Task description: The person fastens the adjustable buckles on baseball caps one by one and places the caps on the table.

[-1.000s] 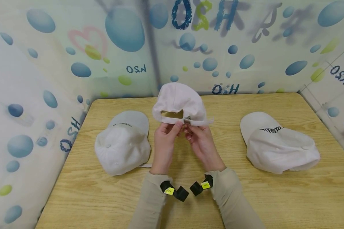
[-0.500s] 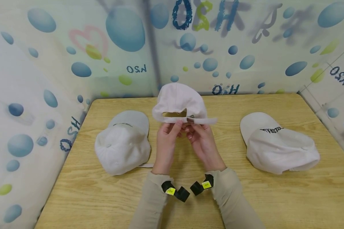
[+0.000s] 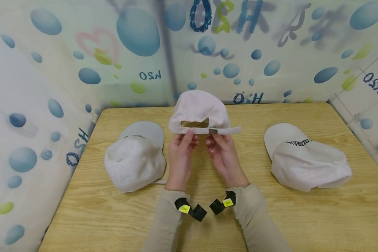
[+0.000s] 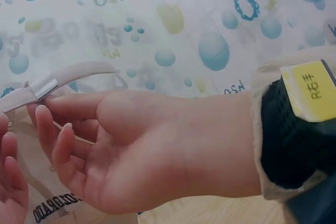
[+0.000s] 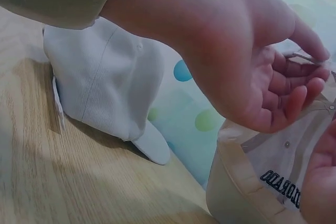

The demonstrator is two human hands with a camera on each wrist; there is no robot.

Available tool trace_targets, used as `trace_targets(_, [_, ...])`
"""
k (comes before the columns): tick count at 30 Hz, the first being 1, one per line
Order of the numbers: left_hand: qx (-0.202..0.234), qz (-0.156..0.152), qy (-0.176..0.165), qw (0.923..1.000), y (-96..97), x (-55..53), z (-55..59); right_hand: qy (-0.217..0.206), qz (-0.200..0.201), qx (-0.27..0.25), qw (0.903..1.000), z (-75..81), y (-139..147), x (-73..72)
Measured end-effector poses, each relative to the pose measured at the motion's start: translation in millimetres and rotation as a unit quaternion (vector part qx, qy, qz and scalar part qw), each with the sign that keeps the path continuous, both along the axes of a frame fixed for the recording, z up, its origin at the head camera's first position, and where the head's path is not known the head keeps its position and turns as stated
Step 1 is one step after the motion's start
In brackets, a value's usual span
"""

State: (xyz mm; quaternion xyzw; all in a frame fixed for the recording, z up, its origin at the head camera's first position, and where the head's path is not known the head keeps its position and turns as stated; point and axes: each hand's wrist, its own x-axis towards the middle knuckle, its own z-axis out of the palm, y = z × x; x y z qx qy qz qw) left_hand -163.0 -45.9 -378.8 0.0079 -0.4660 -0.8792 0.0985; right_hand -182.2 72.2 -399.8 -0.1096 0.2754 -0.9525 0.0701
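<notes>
A white baseball cap [image 3: 200, 106] is held up above the back of the table, its rear opening facing me. My left hand [image 3: 180, 155] pinches the back strap [image 3: 196, 131] below that opening, thumb in front and fingers behind. At the metal buckle [image 3: 212, 130], my right hand [image 3: 223, 150] pinches the strap between thumb and fingers. The strap's loose end [image 3: 234, 130] sticks out to the right. In the left wrist view, the buckle [image 4: 44, 88] sits right at the right hand's [image 4: 131, 140] fingertips. Dark lettering [image 5: 281, 187] shows on the cap in the right wrist view.
A second white cap [image 3: 135, 157] lies left of my hands, its strap end pointing toward my left wrist. A third white cap [image 3: 308, 159] with dark lettering lies on the right. The wooden table [image 3: 113, 220] ends at a patterned wall [image 3: 192, 63].
My left hand has slid left along the strap, away from the right hand. The buckle and my right fingertips have shifted slightly right, and the loose strap end reaches further right.
</notes>
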Motion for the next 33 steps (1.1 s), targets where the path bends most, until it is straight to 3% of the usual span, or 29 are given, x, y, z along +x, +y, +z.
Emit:
trace_targets(8, [-0.016,0.019,-0.004,0.9997,-1.5,-3.4,-0.9,0.004,0.003,-0.009,0.9999,-0.2,1,-0.4])
trace_targets(12, [-0.033,0.026,0.009,0.9991,-1.5,-3.4,-1.9,0.004,0.004,-0.007,1.0000,0.0,1,-0.8])
trace_targets(13, [-0.027,0.024,0.022,0.9991,-2.8,-10.5,-13.7,0.004,0.003,-0.006,1.0000,0.2,1,-0.7])
trace_targets(17, [-0.039,0.026,0.031,0.9984,-2.5,-10.9,-15.1,0.006,0.000,0.011,0.9999,0.3,1,0.0])
trace_targets(19, [-0.059,0.021,0.028,0.9977,-2.5,-10.0,-14.3,0.009,-0.003,0.021,0.9997,-0.1,0,0.4])
trace_targets(20, [-0.076,0.020,0.017,0.9967,-0.8,-2.3,-2.3,0.010,-0.003,0.026,0.9996,-0.5,-1,0.6])
trace_targets(24, [-0.106,0.013,0.015,0.9942,0.8,-0.1,-0.6,0.010,-0.006,0.042,0.9990,-1.0,-3,1.5])
trace_targets(33, [-0.112,0.032,0.013,0.9931,0.7,-1.0,-0.3,-0.002,0.006,0.039,0.9992,-1.0,-6,2.9])
